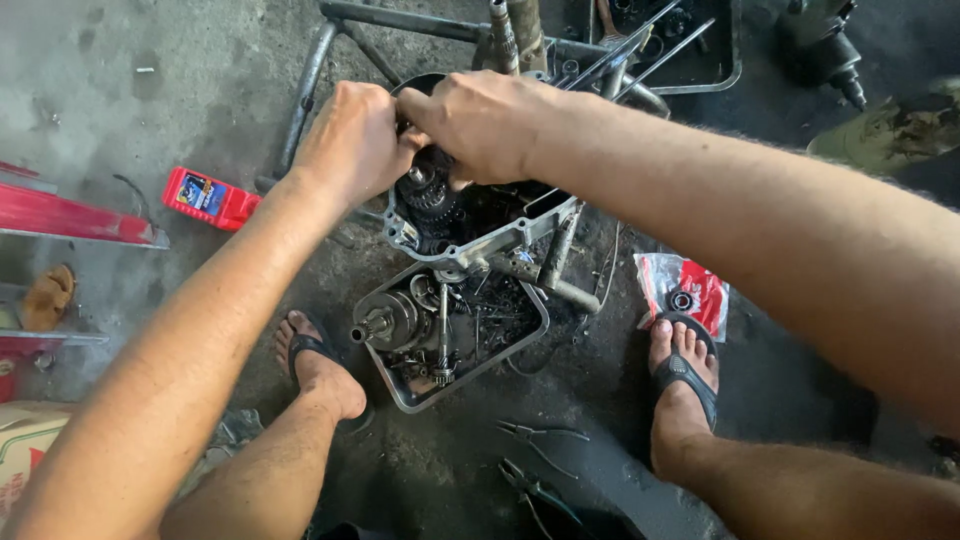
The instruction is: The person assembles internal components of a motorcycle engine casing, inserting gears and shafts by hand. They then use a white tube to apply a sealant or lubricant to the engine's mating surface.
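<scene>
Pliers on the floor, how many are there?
2. One pair of pliers lies on the concrete between the feet, below the metal tray of parts. The other pair lies just beneath it. More may be hidden.

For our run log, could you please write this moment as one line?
left hand: on engine case gears | right hand: beside it, same spot | metal tray: parts, below | pliers: on floor

Dirty concrete floor (150, 60), oil-stained. On it: metal tray (400, 385) w/ greasy engine parts, red oil bottle (210, 197) at left, red-white parts bag (686, 290) at right, two pliers (540, 433) near bottom, another parts tray (735, 60) at top.
</scene>
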